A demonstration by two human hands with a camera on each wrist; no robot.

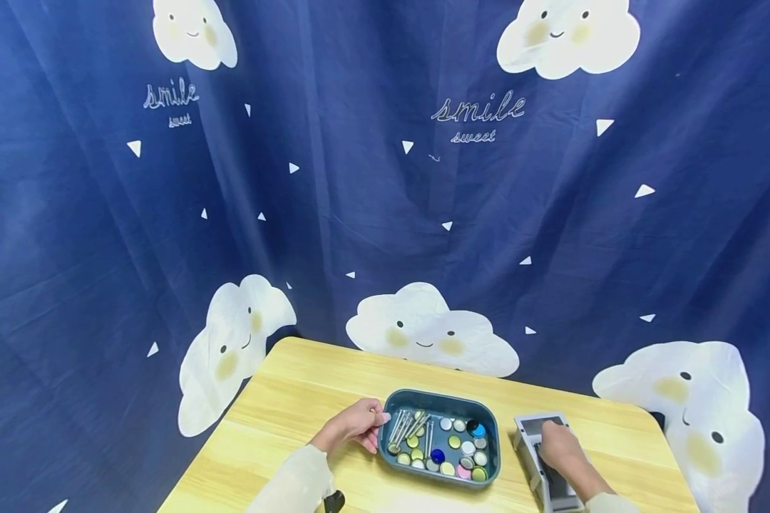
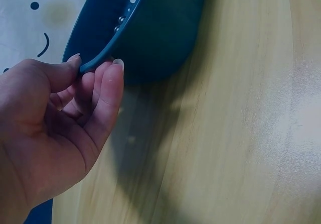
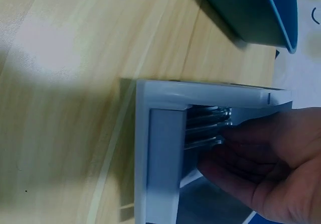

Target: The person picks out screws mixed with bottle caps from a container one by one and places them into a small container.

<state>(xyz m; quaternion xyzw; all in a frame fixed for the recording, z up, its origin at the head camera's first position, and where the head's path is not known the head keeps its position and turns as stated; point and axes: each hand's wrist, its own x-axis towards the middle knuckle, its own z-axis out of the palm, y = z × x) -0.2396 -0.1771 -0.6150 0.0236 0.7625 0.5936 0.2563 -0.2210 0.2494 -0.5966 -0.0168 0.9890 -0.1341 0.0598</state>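
My left hand [image 1: 362, 425] pinches the left rim of a dark teal plastic bin [image 1: 493, 456]; the left wrist view shows the thumb over the rim and the fingers beneath it. Inside the bin lie several slim silver rods [image 1: 429, 438] and several round caps [image 1: 454, 442] in white, yellow, blue and pink. My right hand [image 1: 562, 450] reaches into a grey divided box [image 1: 532, 467]. In the right wrist view its fingertips are beside the ends of several shiny metal rods [image 3: 205, 126], with a gap between thumb and fingers. Nothing is visibly pinched there.
The bin and the box stand side by side on a light wooden table [image 1: 308, 377] with rounded corners. Behind it hangs a dark blue curtain [image 1: 372, 199] printed with smiling clouds and small white triangles.
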